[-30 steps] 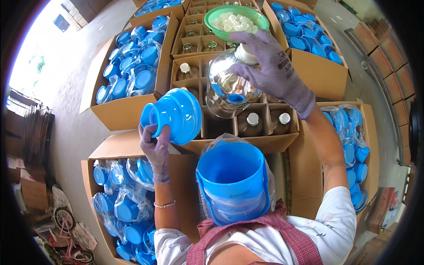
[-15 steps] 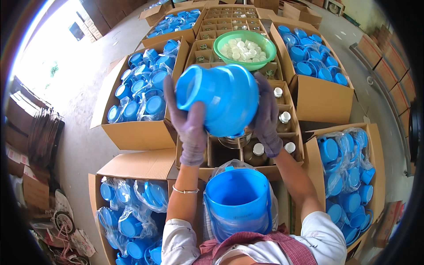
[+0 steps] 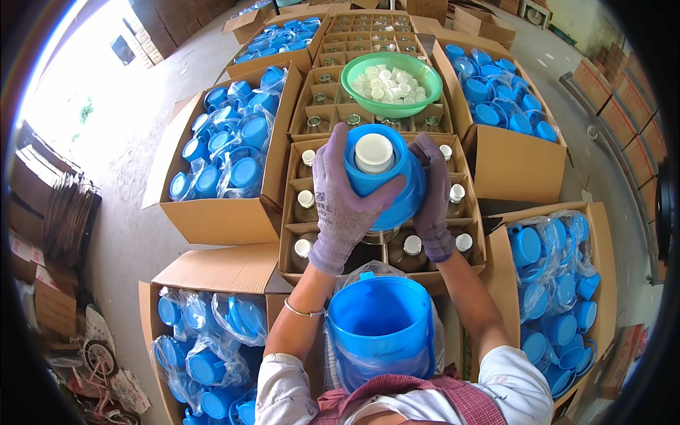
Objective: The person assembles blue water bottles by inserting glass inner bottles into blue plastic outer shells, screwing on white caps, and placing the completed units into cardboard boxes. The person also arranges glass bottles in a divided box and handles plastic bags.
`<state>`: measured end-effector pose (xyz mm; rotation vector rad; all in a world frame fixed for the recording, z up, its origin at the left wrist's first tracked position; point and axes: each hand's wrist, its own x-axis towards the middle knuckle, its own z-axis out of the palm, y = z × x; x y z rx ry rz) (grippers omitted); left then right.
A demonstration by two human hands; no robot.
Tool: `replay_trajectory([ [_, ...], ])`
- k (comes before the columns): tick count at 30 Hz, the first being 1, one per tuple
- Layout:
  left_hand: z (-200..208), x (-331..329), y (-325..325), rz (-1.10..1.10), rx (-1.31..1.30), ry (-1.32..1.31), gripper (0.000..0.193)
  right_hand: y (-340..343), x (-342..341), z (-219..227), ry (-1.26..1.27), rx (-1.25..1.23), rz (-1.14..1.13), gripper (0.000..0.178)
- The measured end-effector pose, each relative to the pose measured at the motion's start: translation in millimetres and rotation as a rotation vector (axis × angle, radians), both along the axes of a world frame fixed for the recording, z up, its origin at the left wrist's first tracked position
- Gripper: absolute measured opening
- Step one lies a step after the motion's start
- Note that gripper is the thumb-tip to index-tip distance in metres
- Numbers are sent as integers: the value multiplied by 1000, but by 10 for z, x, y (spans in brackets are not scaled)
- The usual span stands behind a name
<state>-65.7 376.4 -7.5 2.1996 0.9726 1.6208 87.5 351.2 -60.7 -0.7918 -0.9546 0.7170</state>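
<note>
Grey floor; hands (gloved) clasp blue collar.

Over on the left side of the room, bright daylight glares in at an opening and washes across the grey floor. Thin brown sheets (flattened cardboard, by the look of them) are packed close together there, with a brown carton nearby. A small pink bicycle sits in the near left corner among clutter. Across on the right, brown cartons form a row, and a reddish box lies nearer on the floor.
</note>
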Motion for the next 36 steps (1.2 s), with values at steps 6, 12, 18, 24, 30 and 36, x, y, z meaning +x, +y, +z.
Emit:
replay_trajectory([
  [6, -63, -58, 8, -90, -72, -9, 106, 19, 129, -86, -175, -37, 183, 45],
  [12, -546, -271, 75, -457, -323, -444, 78, 73, 151, -302, -324, 99, 182, 47],
  [18, -437, -125, 150, -331, -507, -727, 64, 231, 32, -14, -532, 214, -26, 45],
  [24, 833, -584, 217, -507, -710, -489, 72, 74, 133, 1272, -749, 118, 223, 48],
  [30, 909, -847, 279, -448, -484, -229, 68, -55, 31, 1711, -698, 133, 542, 50],
  [36, 660, -671, -361, -546, -1195, -541, 72, -328, 315, 668, -1092, 386, 185, 92],
])
